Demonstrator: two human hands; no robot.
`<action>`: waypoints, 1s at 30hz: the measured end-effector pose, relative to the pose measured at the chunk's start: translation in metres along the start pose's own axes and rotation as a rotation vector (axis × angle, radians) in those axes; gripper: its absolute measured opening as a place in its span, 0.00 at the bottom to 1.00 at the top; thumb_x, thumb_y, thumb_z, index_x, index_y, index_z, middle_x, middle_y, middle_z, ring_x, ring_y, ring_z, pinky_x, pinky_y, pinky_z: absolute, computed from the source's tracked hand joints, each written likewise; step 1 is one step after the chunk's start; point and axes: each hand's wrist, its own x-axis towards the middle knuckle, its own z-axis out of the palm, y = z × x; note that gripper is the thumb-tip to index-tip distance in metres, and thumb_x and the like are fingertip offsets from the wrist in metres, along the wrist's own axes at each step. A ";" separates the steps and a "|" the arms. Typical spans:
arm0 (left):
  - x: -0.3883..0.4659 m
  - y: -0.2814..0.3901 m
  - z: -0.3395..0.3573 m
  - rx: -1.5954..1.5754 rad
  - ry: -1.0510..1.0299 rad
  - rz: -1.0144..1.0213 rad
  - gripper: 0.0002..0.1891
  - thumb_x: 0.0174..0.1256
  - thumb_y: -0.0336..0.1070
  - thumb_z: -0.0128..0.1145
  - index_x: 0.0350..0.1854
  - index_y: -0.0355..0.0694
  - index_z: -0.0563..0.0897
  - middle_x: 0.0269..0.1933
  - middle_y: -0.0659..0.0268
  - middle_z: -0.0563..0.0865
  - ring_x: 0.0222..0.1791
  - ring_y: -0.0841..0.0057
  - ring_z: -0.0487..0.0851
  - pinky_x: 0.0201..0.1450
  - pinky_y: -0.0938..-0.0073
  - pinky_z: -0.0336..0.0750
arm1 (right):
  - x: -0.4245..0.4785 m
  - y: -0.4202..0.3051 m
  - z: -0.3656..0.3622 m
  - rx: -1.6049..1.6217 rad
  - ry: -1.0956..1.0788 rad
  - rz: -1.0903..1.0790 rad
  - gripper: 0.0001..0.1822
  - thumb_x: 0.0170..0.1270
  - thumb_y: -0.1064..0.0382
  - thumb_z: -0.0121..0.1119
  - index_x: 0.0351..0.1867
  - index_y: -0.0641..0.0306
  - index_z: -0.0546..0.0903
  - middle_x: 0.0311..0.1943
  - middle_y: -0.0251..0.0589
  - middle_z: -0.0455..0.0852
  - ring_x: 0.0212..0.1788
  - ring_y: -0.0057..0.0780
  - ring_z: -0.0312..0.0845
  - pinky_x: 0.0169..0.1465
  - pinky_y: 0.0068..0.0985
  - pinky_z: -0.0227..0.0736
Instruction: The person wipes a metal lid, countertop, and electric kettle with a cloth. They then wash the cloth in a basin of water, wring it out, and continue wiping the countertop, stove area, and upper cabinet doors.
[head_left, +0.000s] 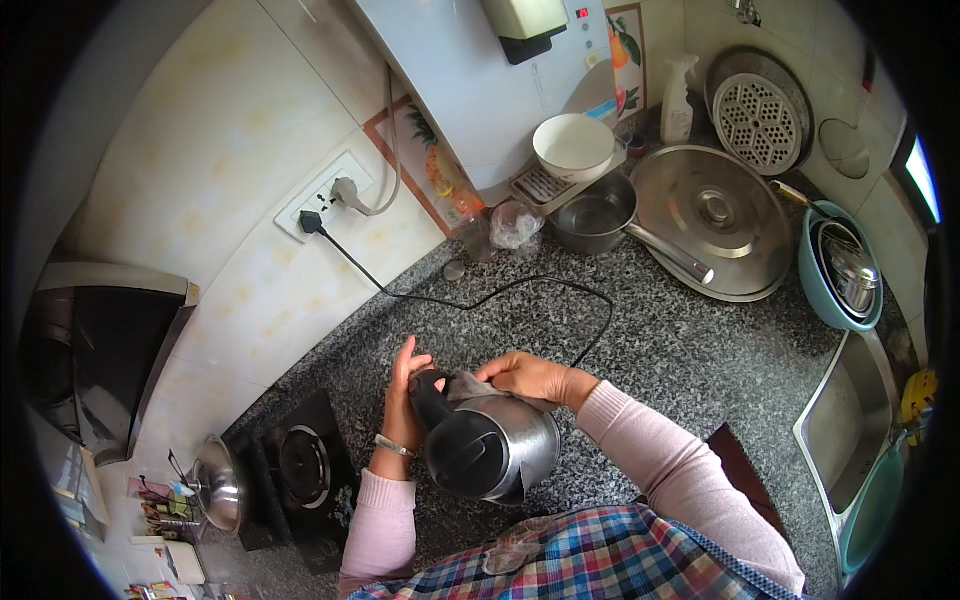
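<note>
A stainless steel electric kettle (534, 435) with a black lid and handle is tilted above the granite counter in front of me. My left hand (409, 405) grips its black handle (429, 397), with some fingers stretched out past it. Pinched in my right hand (529, 376) is a grey cloth (471, 386), which lies against the kettle's side near the handle. The kettle's base is mostly hidden by the cloth and my right hand. A black power cord (540, 279) runs from behind my right wrist to a plug (310, 222) in the wall socket.
Behind stand a saucepan (592, 217), a white bowl (574, 142) and a large steel lid (701, 217). Right of me are a blue basin (814, 270) holding metal ware and a sink (847, 420). A gas hob (304, 465) lies left, beside a wok lid (219, 484).
</note>
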 end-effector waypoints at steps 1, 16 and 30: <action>0.001 0.007 -0.004 -0.056 -0.045 -0.061 0.46 0.60 0.20 0.63 0.79 0.47 0.52 0.61 0.54 0.76 0.51 0.76 0.79 0.57 0.73 0.75 | -0.001 -0.014 0.002 0.122 -0.035 -0.035 0.18 0.64 0.69 0.49 0.51 0.65 0.84 0.44 0.36 0.88 0.46 0.22 0.80 0.54 0.22 0.73; 0.011 0.005 -0.020 -0.103 -0.297 -0.139 0.48 0.61 0.20 0.58 0.80 0.50 0.47 0.65 0.50 0.76 0.59 0.65 0.79 0.62 0.68 0.74 | 0.056 -0.013 0.015 -0.420 -0.259 0.038 0.18 0.64 0.61 0.52 0.52 0.64 0.85 0.47 0.49 0.88 0.50 0.37 0.82 0.56 0.31 0.73; -0.020 0.000 -0.002 0.058 -0.122 0.094 0.47 0.64 0.30 0.63 0.79 0.40 0.44 0.50 0.58 0.86 0.49 0.67 0.85 0.55 0.68 0.78 | -0.034 0.055 -0.002 -0.331 0.335 0.092 0.16 0.61 0.66 0.51 0.46 0.63 0.86 0.37 0.43 0.90 0.38 0.31 0.82 0.49 0.28 0.76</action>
